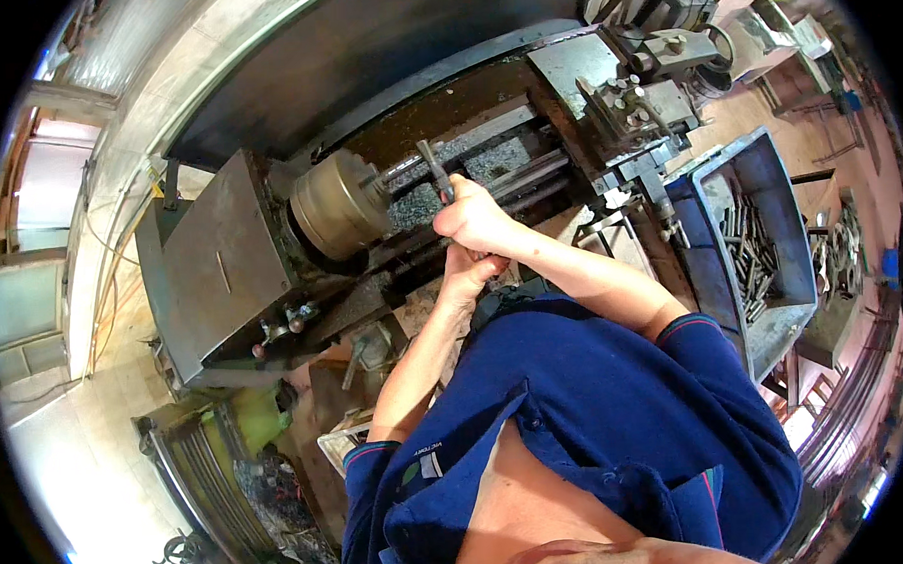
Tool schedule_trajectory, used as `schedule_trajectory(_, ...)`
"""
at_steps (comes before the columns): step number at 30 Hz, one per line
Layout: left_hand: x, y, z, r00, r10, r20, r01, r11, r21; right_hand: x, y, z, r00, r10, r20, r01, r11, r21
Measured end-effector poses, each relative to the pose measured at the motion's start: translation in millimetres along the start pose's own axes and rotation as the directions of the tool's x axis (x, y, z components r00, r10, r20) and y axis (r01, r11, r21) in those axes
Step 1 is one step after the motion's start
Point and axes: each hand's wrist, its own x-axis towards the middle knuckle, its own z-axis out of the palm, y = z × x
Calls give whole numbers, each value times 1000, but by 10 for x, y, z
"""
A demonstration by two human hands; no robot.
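We see the right hand (474,217) closed round the chuck key (435,170), its long axis reaching up-left toward the lathe chuck (337,204); left hand (466,274) curled just below, grip unclear

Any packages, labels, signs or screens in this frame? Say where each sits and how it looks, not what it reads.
Shirt logo: on the person's blue collar, lower middle; a small white and green patch with white lettering above it.
Crate: right of the lathe; an open blue-grey bin holding metal rods.
No signs or screens show.
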Motion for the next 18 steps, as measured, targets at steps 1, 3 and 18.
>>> schedule_trajectory(1,15,-29,27,1000,26,-11,-26,1000,4,-16,4,-29,1000,1,-20,-1,1000,21)
schedule_trajectory(3,97,-96,134,997,79,-23,-79,997,6,23,126,-132,999,2,-32,0,998,68)
schedule_trajectory(18,54,-54,87,999,7,-32,-5,998,65,-46,18,-143,999,34,-26,-32,997,75)
